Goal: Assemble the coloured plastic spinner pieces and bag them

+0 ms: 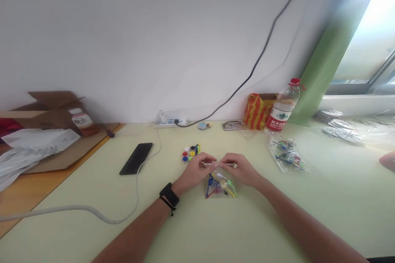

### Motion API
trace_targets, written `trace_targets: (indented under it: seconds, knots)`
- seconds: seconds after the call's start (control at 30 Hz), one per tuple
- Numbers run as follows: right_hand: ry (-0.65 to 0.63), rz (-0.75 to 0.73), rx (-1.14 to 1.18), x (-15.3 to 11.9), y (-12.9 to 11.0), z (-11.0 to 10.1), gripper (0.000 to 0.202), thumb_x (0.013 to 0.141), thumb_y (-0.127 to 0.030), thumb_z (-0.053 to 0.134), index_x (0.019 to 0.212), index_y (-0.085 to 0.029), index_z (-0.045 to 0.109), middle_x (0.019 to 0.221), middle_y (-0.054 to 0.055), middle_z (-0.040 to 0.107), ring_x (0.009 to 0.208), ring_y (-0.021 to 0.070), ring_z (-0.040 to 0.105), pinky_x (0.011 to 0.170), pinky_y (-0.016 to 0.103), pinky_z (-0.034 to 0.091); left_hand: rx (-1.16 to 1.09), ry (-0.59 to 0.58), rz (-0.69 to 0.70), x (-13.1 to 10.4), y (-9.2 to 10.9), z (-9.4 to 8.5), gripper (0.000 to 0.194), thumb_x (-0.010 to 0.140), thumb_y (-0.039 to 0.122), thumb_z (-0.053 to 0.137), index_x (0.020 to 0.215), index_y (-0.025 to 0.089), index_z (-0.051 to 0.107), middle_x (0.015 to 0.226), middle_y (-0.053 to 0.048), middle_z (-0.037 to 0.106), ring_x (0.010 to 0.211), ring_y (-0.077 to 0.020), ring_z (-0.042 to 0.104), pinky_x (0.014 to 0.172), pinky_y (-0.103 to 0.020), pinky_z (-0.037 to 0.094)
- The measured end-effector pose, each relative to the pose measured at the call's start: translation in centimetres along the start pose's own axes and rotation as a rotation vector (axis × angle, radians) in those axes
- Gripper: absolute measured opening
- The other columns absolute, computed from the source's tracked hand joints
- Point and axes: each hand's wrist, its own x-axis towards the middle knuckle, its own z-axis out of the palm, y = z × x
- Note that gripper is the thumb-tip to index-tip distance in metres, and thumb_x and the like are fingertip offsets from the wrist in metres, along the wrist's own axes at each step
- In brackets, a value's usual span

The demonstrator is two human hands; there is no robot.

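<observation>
My left hand (199, 167) and my right hand (240, 168) are closed on the top edge of a clear plastic bag (220, 187), fingertips almost meeting. Inside the bag are small coloured plastic pieces in blue, red, yellow, green and black. The bag hangs or lies toward me, below my fingers; I cannot tell whether it rests on the table. Just beyond my left hand sit several small round pieces (185, 154) in white, black, red, yellow and blue, with some thin coloured pieces beside them. My left wrist wears a black watch (169, 195).
A black phone (136, 159) and a white cable (92, 210) lie on the left. Along the wall are a power strip (173, 121), a striped bag (256, 111) and a large water bottle (281, 111). Another filled clear bag (288, 155) and stacked discs (329, 114) are on the right.
</observation>
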Motion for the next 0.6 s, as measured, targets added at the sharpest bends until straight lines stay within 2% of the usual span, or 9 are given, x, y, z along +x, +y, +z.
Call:
trace_targets:
  seconds: [0.13,0.23,0.37,0.6]
  knots:
    - [-0.05,-0.008,-0.018,0.1,-0.1,-0.8,0.034,0.09,-0.05,0.064,0.075,-0.02,0.073,0.069,0.003,0.065,0.064,0.0162,0.051,0.058,0.028,0.041,0.019,-0.056,0.004,0.1,0.2,-0.2,0.025,0.089,0.041,0.069,0.085,0.017,0.076,0.085,-0.006,0.068,0.078,-0.0174,0.062,0.071,-0.027,0.049]
    - [-0.173,0.043,0.017,0.1,-0.3,-2.1,0.036,0.088,-0.052,0.065,0.073,-0.02,0.073,0.061,0.0,0.059,0.057,0.0135,0.046,0.053,0.026,0.036,0.003,-0.09,-0.025,0.0,0.4,-0.1,0.026,0.087,0.041,0.071,0.083,0.016,0.077,0.08,-0.005,0.067,0.073,-0.0157,0.059,0.066,-0.026,0.046]
    - [-0.335,0.107,0.073,0.0,-0.8,-3.6,0.037,0.087,-0.053,0.067,0.076,-0.019,0.073,0.057,-0.001,0.057,0.053,0.0125,0.045,0.05,0.025,0.035,-0.04,-0.161,-0.087,-0.1,0.6,0.2,0.03,0.084,0.044,0.074,0.081,0.014,0.077,0.07,-0.004,0.065,0.064,-0.0134,0.053,0.059,-0.025,0.04]
    - [-0.346,0.15,0.132,0.0,-1.1,-4.5,0.043,0.079,-0.056,0.075,0.065,-0.019,0.06,0.051,-0.006,0.043,0.049,0.0103,0.042,0.048,0.023,0.04,-0.132,-0.146,-0.156,0.0,0.1,0.1,0.035,0.075,0.043,0.083,0.067,0.012,0.068,0.063,-0.001,0.061,0.056,-0.0097,0.048,0.055,-0.023,0.036]
